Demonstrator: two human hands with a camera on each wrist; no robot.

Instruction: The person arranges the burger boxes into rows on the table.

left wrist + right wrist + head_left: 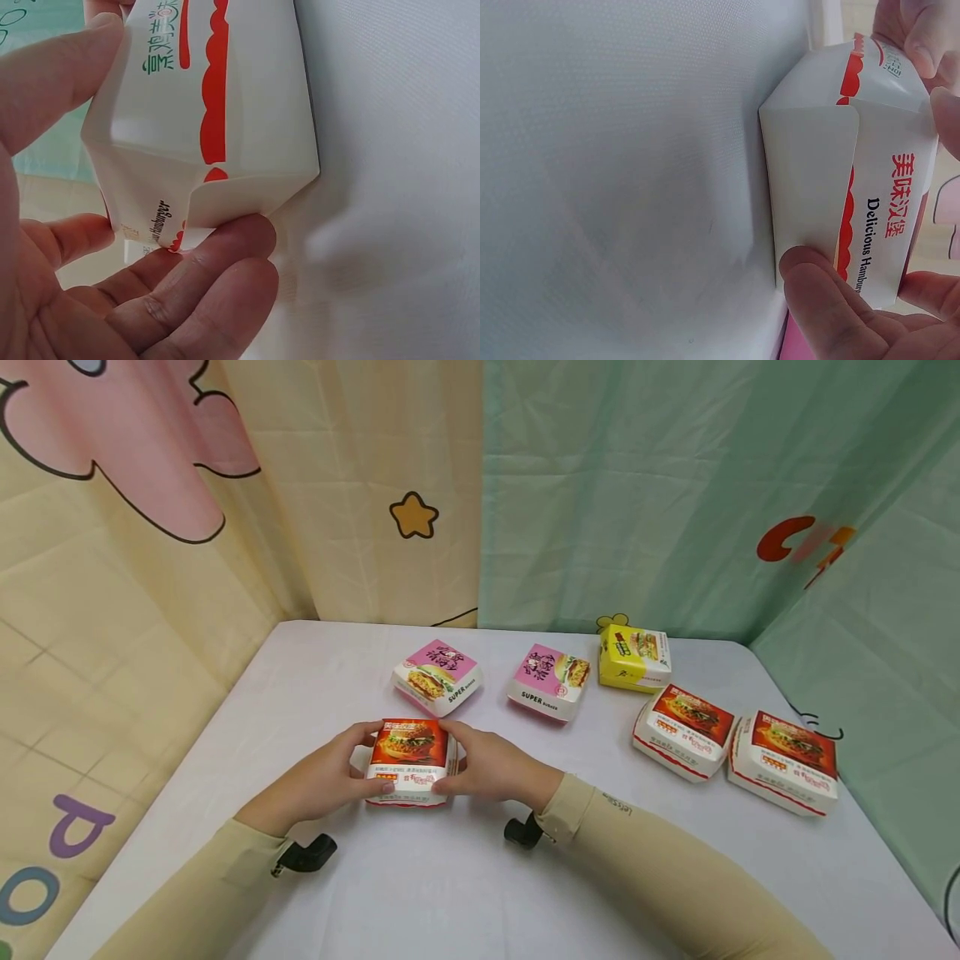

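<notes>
A red-and-white burger box (408,753) with a hamburger picture on its lid sits on the white table (420,893), between my two hands. My left hand (333,774) holds its left side, the thumb at the front edge and a finger at the back corner. From the other side my right hand (497,766) grips it in the same way. In the left wrist view, fingertips (244,236) press against the side flap of the box (262,97). The right wrist view shows fingers against the opposite side of the box (810,172), near the words "Delicious Hamburger".
Two pink-and-white burger boxes, one (437,677) just behind my hands and another (550,682) to its right, stand on the table. A yellow box (634,657) is at the back right. Two more red-topped boxes, one (684,731) beside the other (784,762), sit at the right.
</notes>
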